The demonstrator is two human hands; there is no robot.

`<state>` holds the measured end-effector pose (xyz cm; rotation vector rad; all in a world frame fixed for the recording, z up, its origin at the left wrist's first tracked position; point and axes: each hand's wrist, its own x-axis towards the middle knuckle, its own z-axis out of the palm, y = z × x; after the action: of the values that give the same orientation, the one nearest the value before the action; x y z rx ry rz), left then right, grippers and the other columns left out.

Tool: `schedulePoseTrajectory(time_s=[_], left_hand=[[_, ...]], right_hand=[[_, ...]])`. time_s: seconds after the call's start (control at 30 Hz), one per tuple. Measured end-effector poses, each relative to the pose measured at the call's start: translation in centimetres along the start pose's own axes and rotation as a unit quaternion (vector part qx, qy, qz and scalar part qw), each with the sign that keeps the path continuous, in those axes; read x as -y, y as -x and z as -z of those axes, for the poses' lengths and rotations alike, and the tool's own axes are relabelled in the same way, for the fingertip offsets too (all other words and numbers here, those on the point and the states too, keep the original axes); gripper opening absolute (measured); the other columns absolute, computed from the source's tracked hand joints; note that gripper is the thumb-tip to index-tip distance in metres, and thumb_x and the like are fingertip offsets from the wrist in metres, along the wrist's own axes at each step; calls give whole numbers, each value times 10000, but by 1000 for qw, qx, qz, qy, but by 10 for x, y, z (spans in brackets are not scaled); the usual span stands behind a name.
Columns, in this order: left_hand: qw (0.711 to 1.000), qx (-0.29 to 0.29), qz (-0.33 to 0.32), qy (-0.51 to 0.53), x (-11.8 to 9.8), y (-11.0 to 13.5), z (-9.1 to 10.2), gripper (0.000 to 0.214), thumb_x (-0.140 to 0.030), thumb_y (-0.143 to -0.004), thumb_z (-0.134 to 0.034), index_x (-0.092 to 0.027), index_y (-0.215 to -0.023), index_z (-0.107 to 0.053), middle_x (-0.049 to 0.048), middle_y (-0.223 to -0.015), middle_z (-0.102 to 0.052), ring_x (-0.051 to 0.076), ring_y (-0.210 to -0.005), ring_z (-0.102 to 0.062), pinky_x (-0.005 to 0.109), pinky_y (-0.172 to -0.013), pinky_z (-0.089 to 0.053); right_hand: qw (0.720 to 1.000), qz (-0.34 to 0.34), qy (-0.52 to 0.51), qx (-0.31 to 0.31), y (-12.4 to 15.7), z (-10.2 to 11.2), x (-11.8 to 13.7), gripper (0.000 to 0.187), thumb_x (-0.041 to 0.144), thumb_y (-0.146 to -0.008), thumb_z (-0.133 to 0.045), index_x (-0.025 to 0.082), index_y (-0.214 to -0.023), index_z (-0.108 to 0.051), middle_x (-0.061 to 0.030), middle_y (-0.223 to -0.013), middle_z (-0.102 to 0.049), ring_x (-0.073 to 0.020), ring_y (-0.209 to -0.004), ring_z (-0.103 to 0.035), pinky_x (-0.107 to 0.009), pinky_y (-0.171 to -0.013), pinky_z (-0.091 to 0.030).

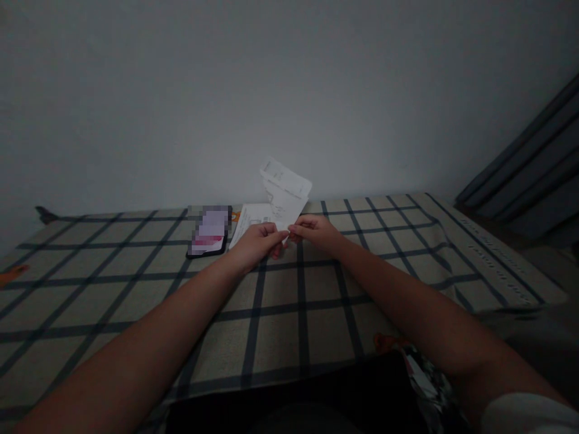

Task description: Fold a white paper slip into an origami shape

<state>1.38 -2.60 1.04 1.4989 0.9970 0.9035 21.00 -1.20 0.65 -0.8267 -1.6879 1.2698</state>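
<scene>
A creased white printed paper slip (286, 191) stands tilted up from my fingertips above the table. Its lower corner is pinched by my left hand (259, 242), thumb against fingers. Close beside it, my right hand (314, 232) grips the same lower edge, so the two thumbs almost meet. Behind my left hand, more printed white paper (251, 216) lies flat on the cloth, partly covered by the hand and the slip. The print is too small to read.
A phone (209, 232) with a lit, blurred screen lies left of the papers. The checked tablecloth (280, 301) runs back to a plain wall (289, 90). Dark curtain folds (529, 157) hang at the right. Small orange printed figures show on the cloth.
</scene>
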Motion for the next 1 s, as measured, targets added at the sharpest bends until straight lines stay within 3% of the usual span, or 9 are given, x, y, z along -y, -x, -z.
schedulePoseTrajectory(time_s=[0.27, 0.67, 1.0], left_hand=[[995, 28, 57, 74, -4, 2, -2, 327, -476, -785, -715, -161, -728, -646, 7, -586, -617, 113, -489, -559, 240, -513, -465], [999, 20, 35, 19, -1, 0, 1, 294, -445, -778, -760, -165, -719, -692, 25, -657, -677, 97, -505, -541, 227, -514, -437], [995, 59, 57, 65, 1, 2, 0, 295, -453, -803, -739, -158, -788, -721, 28, -683, -678, 109, -559, -584, 225, -527, -480]], right_hand=[[998, 9, 38, -45, 0, 1, 6, 328, 477, -787, -712, 156, -741, -664, -23, -694, -668, -128, -656, -606, -287, -658, -503], [998, 1, 42, -51, 0, 1, 11, 374, 524, -769, -725, 163, -702, -658, -28, -673, -675, -131, -648, -614, -306, -690, -544], [998, -12, -6, -54, -1, 3, 5, 336, 476, -770, -734, 154, -714, -657, -28, -701, -683, -117, -656, -610, -279, -679, -515]])
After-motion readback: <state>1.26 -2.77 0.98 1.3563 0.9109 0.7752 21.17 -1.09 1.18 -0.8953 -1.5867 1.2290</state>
